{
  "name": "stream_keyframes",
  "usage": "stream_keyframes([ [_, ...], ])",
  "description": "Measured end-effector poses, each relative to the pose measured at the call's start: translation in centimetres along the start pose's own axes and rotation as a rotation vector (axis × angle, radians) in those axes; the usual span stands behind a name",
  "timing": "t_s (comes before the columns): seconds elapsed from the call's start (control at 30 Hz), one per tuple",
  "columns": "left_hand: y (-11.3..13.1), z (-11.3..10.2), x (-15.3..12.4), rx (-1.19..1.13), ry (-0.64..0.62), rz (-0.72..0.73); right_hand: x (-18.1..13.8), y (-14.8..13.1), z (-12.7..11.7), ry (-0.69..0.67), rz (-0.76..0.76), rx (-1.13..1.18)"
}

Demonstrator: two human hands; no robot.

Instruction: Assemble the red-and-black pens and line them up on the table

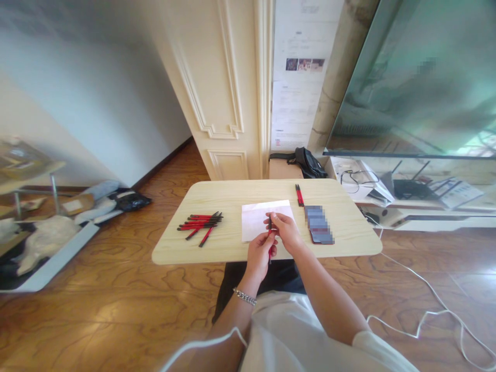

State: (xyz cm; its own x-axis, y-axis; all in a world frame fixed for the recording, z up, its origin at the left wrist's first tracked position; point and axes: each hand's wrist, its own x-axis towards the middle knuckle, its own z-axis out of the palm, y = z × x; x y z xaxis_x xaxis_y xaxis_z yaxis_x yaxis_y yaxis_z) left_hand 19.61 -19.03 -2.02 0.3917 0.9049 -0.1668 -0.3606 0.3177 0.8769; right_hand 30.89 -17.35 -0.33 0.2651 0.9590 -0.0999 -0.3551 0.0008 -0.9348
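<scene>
Both my hands are closed on one red and black pen (270, 226), held upright over the near edge of the paper. My left hand (260, 254) grips its red lower part, and my right hand (284, 231) pinches the black upper part. Beneath them lies a white sheet of paper (253, 217) on the small light wood table (217, 194). To the left, several red and black pens (201, 222) lie in a loose pile. Right of the paper are a couple more pens (299, 195), with a blurred phone-like flat object (319, 225) just below them.
A pale panelled door (232, 103) stands behind the table. At the right, a low white cabinet (426, 214) carries a router (411, 189) under a large screen (422, 82). White cable (426, 294) trails over the wooden floor. A black bag (309, 163) rests behind the table.
</scene>
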Motion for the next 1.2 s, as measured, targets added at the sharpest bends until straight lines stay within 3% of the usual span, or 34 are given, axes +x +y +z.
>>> stream_keyframes([
  [0.1,-0.13,-0.01,-0.04,-0.016,-0.016,-0.025,-0.01,0.24,-0.20,0.029,-0.037,-0.062],
  [0.27,-0.15,-0.10,-0.24,-0.100,-0.064,-0.047,-0.07,0.36,-0.24,-0.060,0.060,0.034],
  [0.43,-0.15,-0.16,-0.12,-0.062,-0.052,-0.006,-0.17,0.23,-0.20,0.038,0.003,-0.066],
  [0.63,-0.35,-0.13,-0.09,-0.088,-0.039,-0.027,-0.07,0.29,-0.64,-0.082,0.076,-0.018],
  [0.8,-0.42,-0.10,-0.13,-0.088,-0.036,-0.025,-0.03,0.30,-0.62,0.009,0.003,-0.084],
  [1.0,-0.45,-0.08,-0.10,-0.095,-0.022,-0.034,-0.09,0.28,-0.72,-0.076,0.073,-0.053],
  [1.2,-0.35,0.01,-0.08,-0.101,-0.020,-0.022,-0.03,0.46,-0.67,0.003,0.014,-0.110],
])
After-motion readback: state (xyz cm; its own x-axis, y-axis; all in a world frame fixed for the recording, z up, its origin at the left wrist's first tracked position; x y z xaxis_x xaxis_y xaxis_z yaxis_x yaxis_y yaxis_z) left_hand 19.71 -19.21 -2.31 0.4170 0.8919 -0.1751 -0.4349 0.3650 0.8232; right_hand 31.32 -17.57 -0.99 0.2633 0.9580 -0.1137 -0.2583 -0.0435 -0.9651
